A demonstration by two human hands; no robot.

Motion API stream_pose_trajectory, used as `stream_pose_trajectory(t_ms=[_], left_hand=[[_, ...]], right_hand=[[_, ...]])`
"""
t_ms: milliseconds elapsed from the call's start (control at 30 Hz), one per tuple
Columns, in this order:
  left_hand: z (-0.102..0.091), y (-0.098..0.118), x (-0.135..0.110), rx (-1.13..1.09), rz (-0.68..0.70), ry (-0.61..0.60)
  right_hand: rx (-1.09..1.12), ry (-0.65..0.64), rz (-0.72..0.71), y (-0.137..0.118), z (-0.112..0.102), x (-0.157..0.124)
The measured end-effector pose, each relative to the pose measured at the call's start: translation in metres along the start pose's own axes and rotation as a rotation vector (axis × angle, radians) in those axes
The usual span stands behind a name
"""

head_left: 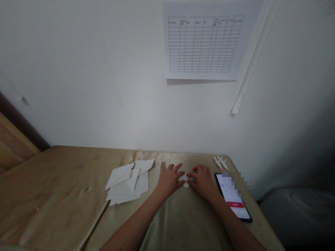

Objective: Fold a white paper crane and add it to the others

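Observation:
A small folded piece of white paper (186, 185) lies between my two hands on the tan cover, partly hidden by the fingers. My left hand (169, 178) has its thumb and index finger on the paper's left side, while its other fingers are spread away. On the right side, my right hand (202, 180) grips the paper between thumb and index finger, with the other fingers curled a little. Exactly how the paper is folded is too small to make out.
Left of my hands lies a loose pile of white paper sheets (123, 186). Small folded paper figures (221, 163) rest near the back right corner, with a lit phone (233, 198) in front of them. Behind, a printed table sheet (201, 45) hangs on the white wall (91, 87).

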State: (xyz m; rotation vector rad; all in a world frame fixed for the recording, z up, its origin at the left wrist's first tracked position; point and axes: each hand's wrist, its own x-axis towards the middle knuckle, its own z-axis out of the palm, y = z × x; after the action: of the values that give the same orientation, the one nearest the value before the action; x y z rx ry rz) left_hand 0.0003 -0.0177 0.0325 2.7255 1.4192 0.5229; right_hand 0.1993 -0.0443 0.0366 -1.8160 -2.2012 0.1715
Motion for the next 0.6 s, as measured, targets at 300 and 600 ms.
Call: stream_pose_trajectory(t_ms=[300,600], left_hand=[[-0.005,-0.001,-0.002,-0.010,0.035,0.003],[-0.007,-0.006,-0.002,-0.073,0.043,-0.053]], right_hand=[[-0.082,0.002,0.012,0.000,-0.011,0.000],[-0.031,0.016,0.022,0.006,-0.006,0.000]])
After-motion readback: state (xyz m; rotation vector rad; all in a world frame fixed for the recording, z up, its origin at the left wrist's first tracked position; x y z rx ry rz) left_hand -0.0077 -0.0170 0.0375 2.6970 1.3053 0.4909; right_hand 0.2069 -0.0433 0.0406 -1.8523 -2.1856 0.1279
